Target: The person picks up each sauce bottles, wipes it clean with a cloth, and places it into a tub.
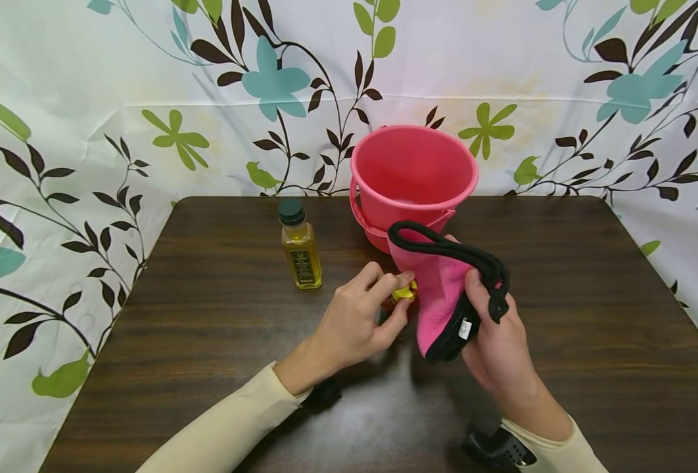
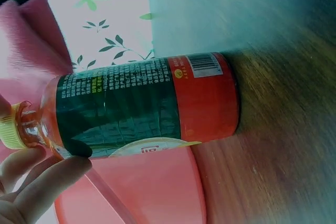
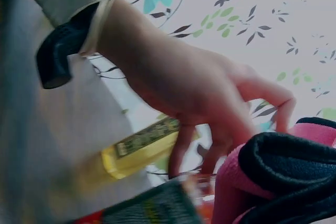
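My left hand [image 1: 351, 322] pinches the yellow cap [image 1: 405, 292] of a sauce bottle with fingers and thumb. In the left wrist view that bottle [image 2: 121, 103] has a dark green and red label with a barcode, and its base is at the wooden tabletop. From the head view most of it is hidden behind the hand. My right hand [image 1: 499, 348] grips a pink fleece piece [image 1: 438, 282] with black trim, a black band loop and a small white tag. The fleece hangs right beside the yellow cap; its exact kind I cannot tell.
A pink bucket [image 1: 396, 213] with its handle down stands at the back of the dark wooden table [image 1: 219, 368], just behind the hands. Left of it stands a small bottle of yellow oil [image 1: 303, 259] with a dark green cap. A leaf-patterned cloth [image 1: 112, 59] hangs behind.
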`<state>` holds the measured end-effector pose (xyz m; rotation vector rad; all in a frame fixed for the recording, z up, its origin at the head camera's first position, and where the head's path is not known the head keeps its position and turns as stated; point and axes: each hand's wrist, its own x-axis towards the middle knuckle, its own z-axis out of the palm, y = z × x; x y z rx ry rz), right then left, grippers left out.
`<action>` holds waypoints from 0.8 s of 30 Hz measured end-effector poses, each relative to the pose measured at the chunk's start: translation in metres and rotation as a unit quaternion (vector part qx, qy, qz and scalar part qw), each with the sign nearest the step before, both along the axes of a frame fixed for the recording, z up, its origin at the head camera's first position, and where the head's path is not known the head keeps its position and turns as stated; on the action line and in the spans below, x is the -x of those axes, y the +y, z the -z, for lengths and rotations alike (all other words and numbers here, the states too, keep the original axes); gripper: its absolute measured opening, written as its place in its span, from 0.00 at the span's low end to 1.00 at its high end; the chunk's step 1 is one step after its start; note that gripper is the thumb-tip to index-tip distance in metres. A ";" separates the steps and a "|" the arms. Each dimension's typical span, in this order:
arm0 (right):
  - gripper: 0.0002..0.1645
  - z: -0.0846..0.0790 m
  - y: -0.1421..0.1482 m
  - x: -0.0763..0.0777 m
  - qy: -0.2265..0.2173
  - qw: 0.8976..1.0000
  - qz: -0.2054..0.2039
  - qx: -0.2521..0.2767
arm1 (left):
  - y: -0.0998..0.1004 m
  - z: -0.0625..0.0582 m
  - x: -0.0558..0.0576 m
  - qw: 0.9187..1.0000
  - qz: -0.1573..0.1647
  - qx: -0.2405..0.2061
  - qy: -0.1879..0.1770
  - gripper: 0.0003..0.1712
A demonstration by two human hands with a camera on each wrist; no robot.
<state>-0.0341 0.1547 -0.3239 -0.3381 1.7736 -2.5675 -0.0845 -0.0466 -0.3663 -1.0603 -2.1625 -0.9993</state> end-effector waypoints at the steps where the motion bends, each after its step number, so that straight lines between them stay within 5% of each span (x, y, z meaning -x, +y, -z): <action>1: 0.32 -0.002 0.002 -0.001 0.010 1.000 0.002 0.003 | 0.000 0.000 0.000 1.000 0.001 0.001 -0.003 0.15; 5: 0.31 -0.005 0.006 -0.003 0.019 0.999 0.023 -0.012 | 0.000 0.000 0.000 1.000 0.001 0.004 -0.014 0.11; 12: 0.31 0.007 0.009 0.000 -0.046 0.995 0.047 -0.080 | 0.000 -0.001 0.000 1.000 -0.003 0.010 -0.018 0.21; 24: 0.29 0.016 0.003 0.002 -0.050 0.993 0.053 -0.090 | 0.002 0.002 0.001 1.000 -0.025 0.015 -0.006 0.21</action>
